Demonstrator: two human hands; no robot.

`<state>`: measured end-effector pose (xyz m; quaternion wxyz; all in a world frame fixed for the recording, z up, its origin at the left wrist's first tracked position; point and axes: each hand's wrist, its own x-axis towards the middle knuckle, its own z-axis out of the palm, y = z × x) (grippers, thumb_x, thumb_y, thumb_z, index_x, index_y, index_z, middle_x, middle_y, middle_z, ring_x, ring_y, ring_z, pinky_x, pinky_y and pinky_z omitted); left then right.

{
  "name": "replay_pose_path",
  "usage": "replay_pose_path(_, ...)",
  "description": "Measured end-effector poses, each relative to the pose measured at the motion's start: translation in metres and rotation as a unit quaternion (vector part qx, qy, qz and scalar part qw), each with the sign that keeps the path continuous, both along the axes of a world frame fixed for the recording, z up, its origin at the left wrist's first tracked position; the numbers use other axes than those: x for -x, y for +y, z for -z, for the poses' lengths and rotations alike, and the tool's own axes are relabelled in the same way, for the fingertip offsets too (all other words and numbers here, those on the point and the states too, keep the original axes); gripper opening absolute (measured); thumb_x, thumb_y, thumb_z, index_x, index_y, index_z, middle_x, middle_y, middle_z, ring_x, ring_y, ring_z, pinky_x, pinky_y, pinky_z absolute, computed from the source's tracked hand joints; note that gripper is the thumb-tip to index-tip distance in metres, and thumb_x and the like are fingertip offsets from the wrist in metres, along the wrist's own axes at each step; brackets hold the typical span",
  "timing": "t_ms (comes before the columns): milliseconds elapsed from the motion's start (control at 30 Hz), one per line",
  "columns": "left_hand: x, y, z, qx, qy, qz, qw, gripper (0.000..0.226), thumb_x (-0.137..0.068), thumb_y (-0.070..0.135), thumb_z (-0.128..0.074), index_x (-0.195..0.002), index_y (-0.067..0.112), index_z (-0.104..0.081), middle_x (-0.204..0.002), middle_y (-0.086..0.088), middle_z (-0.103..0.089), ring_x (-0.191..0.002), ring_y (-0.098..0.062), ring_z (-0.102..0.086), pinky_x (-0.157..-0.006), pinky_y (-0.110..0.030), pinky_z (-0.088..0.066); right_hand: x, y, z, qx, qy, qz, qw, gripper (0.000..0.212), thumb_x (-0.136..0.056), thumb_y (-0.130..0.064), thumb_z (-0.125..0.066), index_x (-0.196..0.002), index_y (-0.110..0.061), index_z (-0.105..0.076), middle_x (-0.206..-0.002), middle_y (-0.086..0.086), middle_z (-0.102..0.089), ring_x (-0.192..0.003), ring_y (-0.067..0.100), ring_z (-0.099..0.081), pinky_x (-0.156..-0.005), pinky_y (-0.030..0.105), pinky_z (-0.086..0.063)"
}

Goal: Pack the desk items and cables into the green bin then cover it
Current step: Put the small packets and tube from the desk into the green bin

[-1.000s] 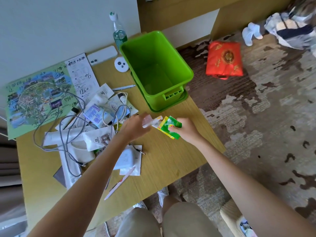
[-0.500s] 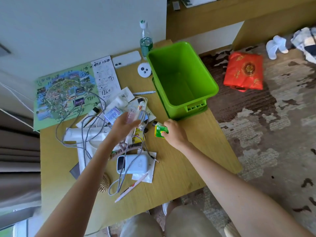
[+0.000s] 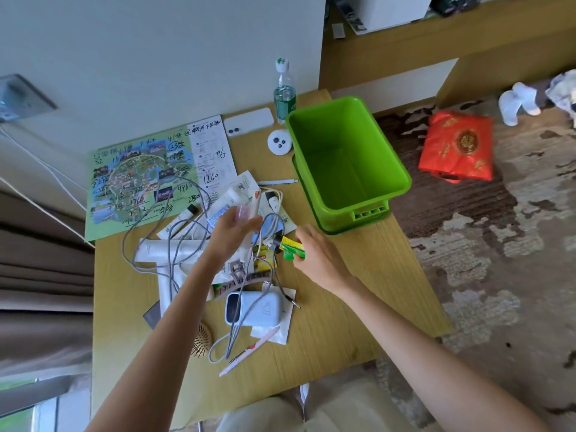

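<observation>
The green bin (image 3: 402, 179) stands upright and uncovered at the far right of the bench (image 3: 358, 307), its inner floor in plain view, with a darker green piece showing under its base. Just in front of its near left corner the right grip (image 3: 314, 254) is pinched on a green and yellow packet (image 3: 291, 247), held just above the bench. Beside it, the left grip (image 3: 232, 232) is curled round a small clear item (image 3: 243, 212), too blurred to name, above the heap of clutter. That heap lies to the left of the bin: a grey cable (image 3: 174, 232) in wide loops over white papers and tubes, and a white power bank (image 3: 254, 308) nearer the person with a cable end across it. A pink pen (image 3: 249, 350) lies near the front edge and a white pen (image 3: 277, 182) lies just beside the bin's left wall. Farther back sit a round white disc (image 3: 279, 142), a white phone (image 3: 248, 122) lying face down and a clear bottle (image 3: 284, 95) with green liquid, upright by the wall. A map sheet (image 3: 140, 179) with handwritten numbers covers the far left corner. On the carpet (image 3: 498, 275) to the right lies a red bag (image 3: 458, 148).
</observation>
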<state>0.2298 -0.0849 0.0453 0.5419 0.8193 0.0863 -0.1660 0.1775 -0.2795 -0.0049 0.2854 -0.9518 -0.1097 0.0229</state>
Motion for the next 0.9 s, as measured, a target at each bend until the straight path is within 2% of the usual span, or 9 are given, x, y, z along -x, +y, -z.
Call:
replay_pose_path(100, -0.013, -0.006, -0.012, 0.004, -0.011, -0.019, 1.000, 0.027, -0.090, 0.023, -0.066, -0.102, -0.001, -0.060, -0.081, -0.004, -0.069, -0.063, -0.010, -0.058, -0.061, -0.025, -0.042, -0.008, 0.004, -0.038, -0.061, -0.062, 0.013, 0.996, 0.032, -0.075, -0.002, -0.068, -0.083, -0.015, -0.040, -0.089, 0.004, -0.049, -0.079, 0.018, -0.046, -0.063, 0.023, -0.030)
replay_pose_path(200, -0.030, -0.015, -0.026, 0.017, -0.029, -0.023, 0.999, 0.028, -0.090, 0.022, -0.066, -0.103, -0.002, -0.060, -0.084, -0.008, -0.070, -0.068, -0.016, -0.058, -0.063, -0.027, -0.044, -0.029, -0.004, -0.072, -0.094, -0.101, 0.039, 0.990, 0.029, -0.075, -0.004, -0.070, -0.083, -0.010, -0.043, -0.087, 0.003, -0.048, -0.076, 0.018, -0.046, -0.060, 0.024, -0.031)
replay_pose_path(300, -0.048, -0.029, -0.041, 0.039, -0.041, -0.016, 0.998, 0.023, -0.091, 0.020, -0.064, -0.103, 0.001, -0.058, -0.085, -0.011, -0.069, -0.067, -0.018, -0.062, -0.066, -0.033, -0.050, -0.063, -0.027, -0.095, -0.105, -0.114, 0.094, 0.983, 0.029, -0.077, -0.009, -0.073, -0.082, -0.011, -0.044, -0.085, 0.001, -0.048, -0.071, 0.016, -0.047, -0.056, 0.023, -0.035)
replay_pose_path(433, -0.073, -0.057, -0.054, 0.100, -0.037, -0.032, 0.994, 0.018, -0.093, 0.017, -0.063, -0.099, 0.010, -0.047, -0.082, -0.014, -0.063, -0.062, -0.030, -0.066, -0.063, -0.044, -0.057, -0.110, -0.063, -0.104, -0.116, -0.105, 0.188, 0.970, 0.032, -0.076, -0.011, -0.076, -0.082, -0.014, -0.045, -0.082, 0.000, -0.051, -0.068, 0.014, -0.048, -0.051, 0.016, -0.028)
replay_pose_path(567, -0.091, -0.090, -0.048, 0.074, -0.036, -0.050, 0.995, 0.027, -0.090, 0.021, -0.067, -0.103, 0.012, -0.045, -0.090, -0.016, -0.062, -0.051, -0.023, -0.064, -0.051, -0.033, -0.053, -0.140, -0.086, -0.091, -0.081, -0.051, 0.232, 0.968, 0.035, -0.074, -0.012, -0.080, -0.084, -0.015, -0.046, -0.085, 0.001, -0.054, -0.073, 0.017, -0.052, -0.051, 0.017, -0.027)
replay_pose_path(667, -0.100, -0.106, -0.037, 0.015, 0.011, -0.055, 0.998, 0.048, -0.083, 0.035, -0.073, -0.114, 0.010, -0.045, -0.110, -0.019, -0.063, -0.088, -0.036, -0.069, -0.078, -0.049, -0.057, -0.148, -0.092, -0.070, -0.056, -0.009, 0.216, 0.975, 0.040, -0.075, -0.012, -0.080, -0.087, -0.016, -0.042, -0.086, 0.001, -0.054, -0.079, 0.020, -0.054, -0.053, 0.017, -0.028)
replay_pose_path(733, -0.104, -0.111, -0.030, 0.007, 0.025, -0.046, 0.999, 0.049, -0.082, 0.036, -0.075, -0.111, 0.009, -0.046, -0.110, -0.022, -0.064, -0.095, -0.043, -0.066, -0.084, -0.056, -0.054, -0.150, -0.096, -0.057, -0.033, 0.040, 0.192, 0.980, 0.040, -0.078, -0.014, -0.078, -0.094, -0.014, -0.042, -0.093, 0.004, -0.059, -0.088, 0.023, -0.061, -0.057, 0.021, -0.038)
replay_pose_path(833, -0.109, -0.113, -0.024, -0.003, 0.027, -0.042, 0.999, 0.051, -0.083, 0.033, -0.074, -0.119, 0.008, -0.047, -0.101, -0.017, -0.066, -0.078, -0.034, -0.070, -0.076, -0.050, -0.058, -0.147, -0.101, -0.048, 0.045, 0.117, 0.146, 0.981, 0.051, -0.077, -0.029, -0.080, -0.112, -0.013, -0.048, -0.113, 0.005, -0.060, -0.105, 0.023, -0.059, -0.075, 0.036, -0.052)
replay_pose_path(900, -0.111, -0.112, -0.020, -0.004, 0.007, -0.033, 0.999, 0.039, -0.085, 0.030, -0.073, -0.110, 0.011, -0.050, -0.089, -0.011, -0.066, -0.057, -0.024, -0.066, -0.063, -0.040, -0.060, -0.147, -0.104, -0.048, 0.075, 0.099, 0.132, 0.984, 0.056, -0.076, -0.033, -0.080, -0.120, -0.015, -0.050, -0.121, 0.002, -0.057, -0.113, 0.021, -0.054, -0.081, 0.036, -0.052)
